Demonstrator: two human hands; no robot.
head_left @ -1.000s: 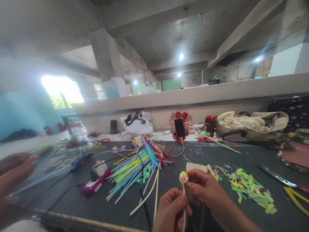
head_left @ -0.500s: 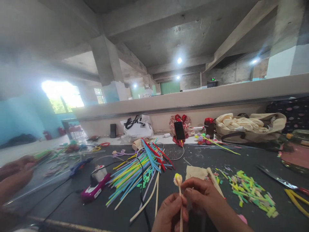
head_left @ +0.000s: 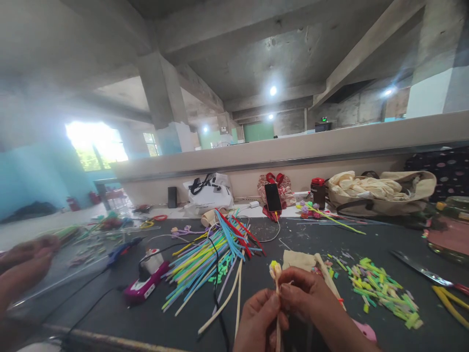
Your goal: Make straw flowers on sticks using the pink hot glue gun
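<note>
A small pipe-cleaner flower (head_left: 274, 270), cream with a yellow centre, stands upright on a cream stem between my two hands. Low on that stem my left hand (head_left: 258, 318) is closed, thumb against the fingers. My right hand (head_left: 311, 296) pinches just beneath the flower head, thumb and forefinger together. Behind my right hand lies a beige cloth piece (head_left: 296, 260), partly covered by it. To the left, a bundle of coloured pipe cleaners (head_left: 198, 266) is spread on the dark table (head_left: 146, 322), and a few cream ones reach toward my left hand.
Cut pipe-cleaner pieces (head_left: 384, 291) are heaped at right, near scissors (head_left: 421, 269) with yellow handles. A purple power strip (head_left: 146, 286) and black cables lie left. A phone (head_left: 273, 196) leans at the back. Another person's hands (head_left: 29, 259) are at far left.
My right fingers have closed in on the stem just under the flower head. Both hands and the flower have shifted slightly right. At far left, the other person's hands moved a little.
</note>
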